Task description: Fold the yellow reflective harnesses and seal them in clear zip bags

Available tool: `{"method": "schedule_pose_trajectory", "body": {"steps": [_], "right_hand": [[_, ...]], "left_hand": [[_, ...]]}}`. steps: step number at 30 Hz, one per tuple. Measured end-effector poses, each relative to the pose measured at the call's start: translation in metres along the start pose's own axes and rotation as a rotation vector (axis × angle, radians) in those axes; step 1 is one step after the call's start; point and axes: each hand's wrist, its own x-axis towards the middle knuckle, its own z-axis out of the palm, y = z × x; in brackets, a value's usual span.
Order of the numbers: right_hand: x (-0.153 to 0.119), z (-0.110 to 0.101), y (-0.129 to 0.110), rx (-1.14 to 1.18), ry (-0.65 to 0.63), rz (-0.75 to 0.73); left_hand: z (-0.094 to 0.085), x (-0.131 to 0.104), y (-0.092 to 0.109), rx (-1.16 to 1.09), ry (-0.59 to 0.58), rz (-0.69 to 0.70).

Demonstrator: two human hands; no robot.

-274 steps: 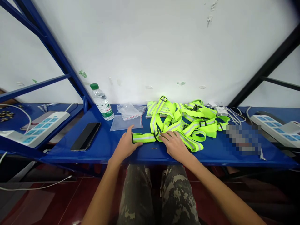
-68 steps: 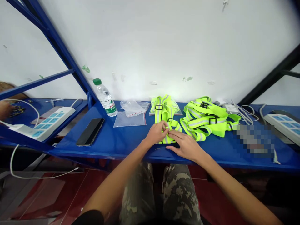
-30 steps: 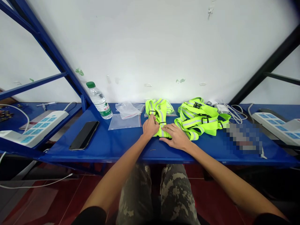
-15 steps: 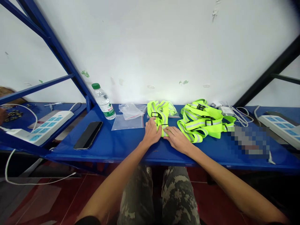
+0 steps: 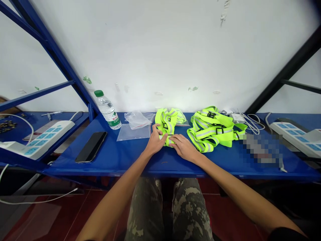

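A neon yellow reflective strap harness (image 5: 170,124), with grey stripes and black buckles, lies gathered in front of me on the blue table. My left hand (image 5: 155,140) grips its near left side, thumb and fingers bent round the webbing. From the right, my right hand (image 5: 182,146) pinches the near end, its fingertips close to the left thumb. Behind the harness, another yellow strap bundle (image 5: 181,117) lies in a clear bag, partly hidden. A larger loose pile of the same reflective straps (image 5: 213,129) rests to the right of my right hand.
Clear zip bags (image 5: 136,125) lie left of the harness. Farther left are a water bottle (image 5: 108,110) and a black phone (image 5: 91,146). White cables (image 5: 250,120) and a blurred-out item (image 5: 262,150) sit at right. Power strips (image 5: 45,139) flank the blue table (image 5: 120,160).
The view has shifted slightly. My left hand's fingers have lifted and bent higher on the harness's left edge, while my right hand stays at the near end.
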Motion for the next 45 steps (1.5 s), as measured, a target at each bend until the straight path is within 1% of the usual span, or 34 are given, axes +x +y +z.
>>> {"method": "schedule_pose_trajectory", "body": {"steps": [3,6,8,14,17,20,23,27,30,34,39,40,42,44,45], "right_hand": [[0.000,-0.001,0.001,0.026,0.017,0.013],[0.002,-0.002,0.002,0.031,0.025,0.028],[0.004,-0.002,0.002,0.017,0.027,0.037],[0.015,-0.002,0.006,-0.008,0.046,0.081],[0.022,-0.003,0.011,-0.057,0.033,0.138],[0.030,-0.003,0.014,-0.114,0.017,0.221],[0.036,-0.002,0.014,-0.156,0.016,0.345],[0.043,0.000,0.016,-0.211,-0.005,0.493],[0.046,0.002,0.017,-0.230,-0.035,0.530],[0.050,0.002,0.015,-0.299,-0.062,0.600],[0.048,0.004,0.012,-0.319,-0.105,0.668],[0.047,0.005,0.012,-0.321,-0.082,0.672],[0.044,0.005,0.011,-0.346,0.039,0.611],[0.040,0.004,0.010,-0.379,0.187,0.438],[0.038,0.002,0.008,-0.385,0.230,0.331]], "left_hand": [[-0.002,-0.004,0.006,0.010,0.005,0.024],[0.001,-0.003,0.010,0.082,0.052,0.056],[0.003,0.000,0.011,0.127,0.066,0.037],[0.002,0.012,0.012,0.315,0.036,-0.039],[0.001,0.017,0.014,0.428,0.037,-0.071],[0.003,0.024,0.014,0.472,0.040,-0.089],[0.006,0.032,0.012,0.478,0.029,-0.060],[0.009,0.040,0.011,0.496,-0.048,-0.021],[0.012,0.041,0.013,0.512,-0.090,0.010],[0.017,0.038,0.014,0.528,-0.091,0.046],[0.023,0.040,0.014,0.436,-0.073,0.179],[0.023,0.041,0.013,0.413,-0.088,0.184],[0.022,0.042,0.013,0.393,-0.128,0.145],[0.020,0.044,0.011,0.416,-0.158,0.087],[0.019,0.045,0.010,0.437,-0.167,0.060]]}}
